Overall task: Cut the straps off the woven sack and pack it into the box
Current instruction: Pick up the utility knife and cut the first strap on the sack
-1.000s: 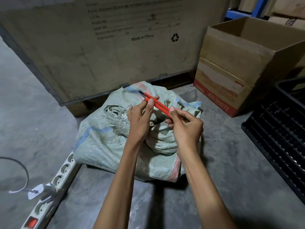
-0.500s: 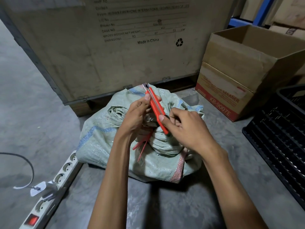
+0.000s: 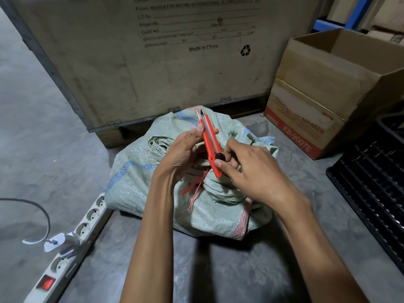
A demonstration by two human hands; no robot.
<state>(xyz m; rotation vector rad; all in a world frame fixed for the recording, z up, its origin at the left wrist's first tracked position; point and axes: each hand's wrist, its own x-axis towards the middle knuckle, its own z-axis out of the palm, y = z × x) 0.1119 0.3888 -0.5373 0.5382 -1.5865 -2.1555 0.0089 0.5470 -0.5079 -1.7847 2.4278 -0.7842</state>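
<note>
- Head view: the woven sack [image 3: 166, 184] lies bundled on the concrete floor [image 3: 54, 149], pushed up near the foot of the big wooden crate [image 3: 153, 68], with the open cardboard box [image 3: 323, 99] to its right, well apart.
- Your left hand [image 3: 181, 149] pinches the red knife [image 3: 209, 143] near its tip, thumb and fingertip either side of the body; a short blade shows at the top.
- Your right hand [image 3: 251, 171] curls round the lower end, thumb beside the black slider.
- Red straps [image 3: 196, 186] hang at the tied neck of the sack, not yet cut.
- Compared with half a second back, the knife stands steeper, tip up, and your right hand has slid down to the slider; the sack hasn't shifted.
- Risk, as I judge it: your left fingertips sit right beside the bare blade, so a push on the slider or a slip could nick them.
- Cutting towards the bundle could also slice the weave instead of the straps.
- The power strip [image 3: 72, 243] lies just beside the sack's left corner; a dragged sack could snag its cable.
</note>
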